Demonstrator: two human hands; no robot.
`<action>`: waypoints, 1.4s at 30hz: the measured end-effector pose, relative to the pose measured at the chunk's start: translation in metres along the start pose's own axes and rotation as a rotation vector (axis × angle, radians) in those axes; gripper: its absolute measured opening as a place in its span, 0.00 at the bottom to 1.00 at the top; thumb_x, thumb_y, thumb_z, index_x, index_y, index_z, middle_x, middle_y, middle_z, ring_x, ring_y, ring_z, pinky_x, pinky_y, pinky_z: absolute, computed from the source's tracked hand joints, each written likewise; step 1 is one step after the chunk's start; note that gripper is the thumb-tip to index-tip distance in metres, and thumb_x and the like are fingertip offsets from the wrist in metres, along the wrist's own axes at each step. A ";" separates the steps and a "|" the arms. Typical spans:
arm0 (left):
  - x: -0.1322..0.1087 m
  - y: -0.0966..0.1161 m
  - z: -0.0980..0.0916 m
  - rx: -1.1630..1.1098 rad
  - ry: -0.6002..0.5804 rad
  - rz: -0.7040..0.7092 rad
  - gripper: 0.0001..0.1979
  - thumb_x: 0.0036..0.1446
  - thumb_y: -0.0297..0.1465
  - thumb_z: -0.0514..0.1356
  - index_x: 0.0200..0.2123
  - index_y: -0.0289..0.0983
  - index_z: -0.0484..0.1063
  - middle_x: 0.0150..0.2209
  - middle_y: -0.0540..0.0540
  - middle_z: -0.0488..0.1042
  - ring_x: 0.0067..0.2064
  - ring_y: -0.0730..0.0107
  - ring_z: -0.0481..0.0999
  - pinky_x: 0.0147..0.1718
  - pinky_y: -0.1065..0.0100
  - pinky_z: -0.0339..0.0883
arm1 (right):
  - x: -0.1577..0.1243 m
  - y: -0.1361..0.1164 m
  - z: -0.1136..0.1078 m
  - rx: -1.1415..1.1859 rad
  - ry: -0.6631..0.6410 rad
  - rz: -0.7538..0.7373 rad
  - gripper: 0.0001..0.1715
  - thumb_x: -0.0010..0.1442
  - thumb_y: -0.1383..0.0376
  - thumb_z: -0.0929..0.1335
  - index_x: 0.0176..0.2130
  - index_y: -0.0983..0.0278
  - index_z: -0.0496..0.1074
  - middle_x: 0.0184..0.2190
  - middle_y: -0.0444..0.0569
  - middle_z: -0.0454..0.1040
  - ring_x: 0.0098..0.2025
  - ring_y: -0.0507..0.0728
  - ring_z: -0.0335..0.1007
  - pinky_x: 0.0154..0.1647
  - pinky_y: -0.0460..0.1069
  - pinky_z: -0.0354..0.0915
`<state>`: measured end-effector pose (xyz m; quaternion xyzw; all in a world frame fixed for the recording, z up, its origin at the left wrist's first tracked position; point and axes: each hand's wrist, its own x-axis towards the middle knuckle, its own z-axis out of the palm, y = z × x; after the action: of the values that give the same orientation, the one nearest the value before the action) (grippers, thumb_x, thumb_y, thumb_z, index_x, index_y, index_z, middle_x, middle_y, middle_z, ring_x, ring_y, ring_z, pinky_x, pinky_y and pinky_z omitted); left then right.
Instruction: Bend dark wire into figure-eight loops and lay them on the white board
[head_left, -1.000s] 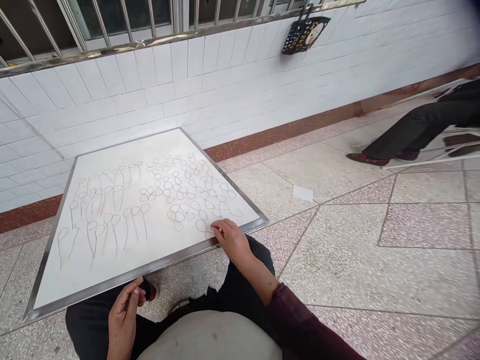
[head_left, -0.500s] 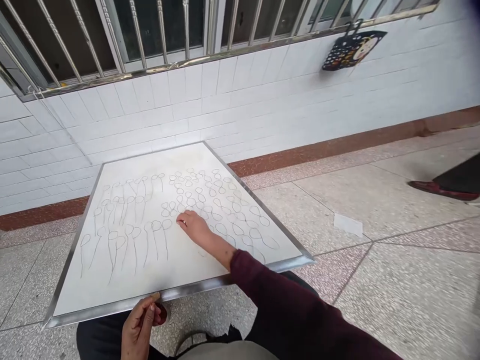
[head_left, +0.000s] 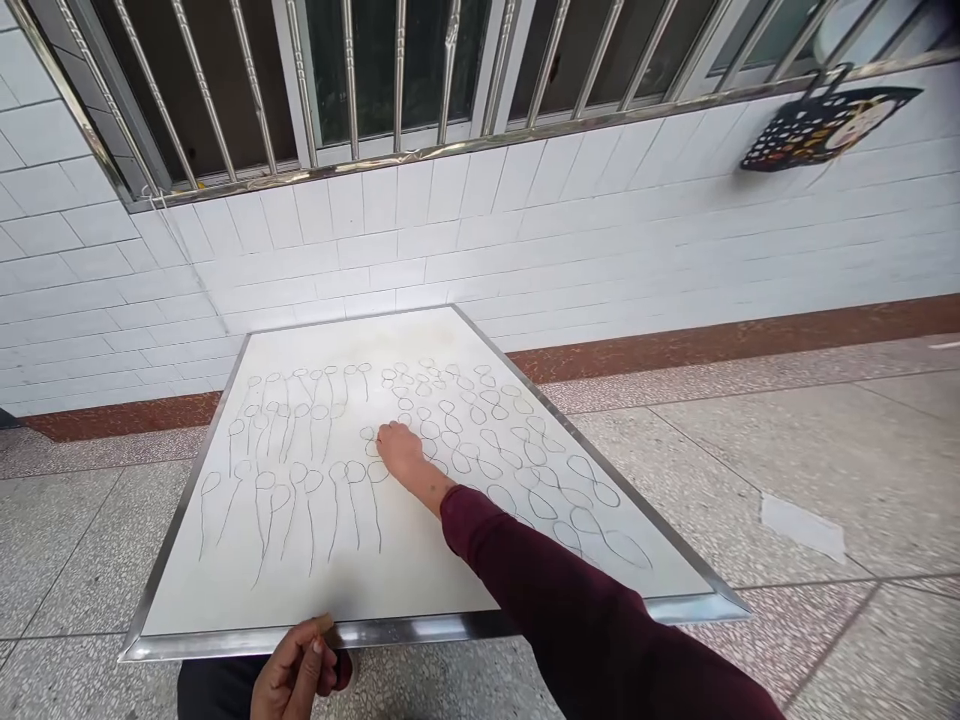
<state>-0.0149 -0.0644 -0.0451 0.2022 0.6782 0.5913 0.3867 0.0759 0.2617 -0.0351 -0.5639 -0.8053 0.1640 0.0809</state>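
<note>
A white board [head_left: 247,600] with a metal frame lies tilted in front of me. Thin dark loops cover part of it: single loops with long tails [head_left: 310,520] on the left, figure-eight loops [head_left: 540,495] on the right. I cannot tell whether they are thread, wire or drawn lines. My right hand [head_left: 401,450] rests on the board between the two groups, fingers bent together; whatever they pinch is hidden. At the near edge, my left hand [head_left: 296,670] pinches a small tan piece [head_left: 324,624] between thumb and finger.
Behind the board stands a white tiled wall [head_left: 600,250] with barred windows [head_left: 397,80] above. A patterned bag [head_left: 810,130] hangs from the bars at the right. On the speckled floor [head_left: 742,430] lies a white paper strip [head_left: 802,525].
The view has swung left, so a person's shoe at the right has gone out of sight. My right hand has shifted slightly left and away over the board. My left hand keeps its pinch.
</note>
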 end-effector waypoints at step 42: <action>-0.065 0.087 0.050 -0.260 -0.386 0.291 0.19 0.56 0.32 0.65 0.52 0.43 0.72 0.37 0.48 0.76 0.35 0.75 0.74 0.37 0.71 0.71 | -0.287 -0.017 -0.082 1.096 -0.122 -0.205 0.07 0.62 0.59 0.66 0.40 0.59 0.69 0.33 0.44 0.74 0.33 0.53 0.68 0.34 0.48 0.63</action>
<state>0.0474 -0.0604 0.0570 0.3550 0.4741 0.6732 0.4427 0.1875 0.0026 0.0636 -0.3479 -0.6561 0.5823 0.3309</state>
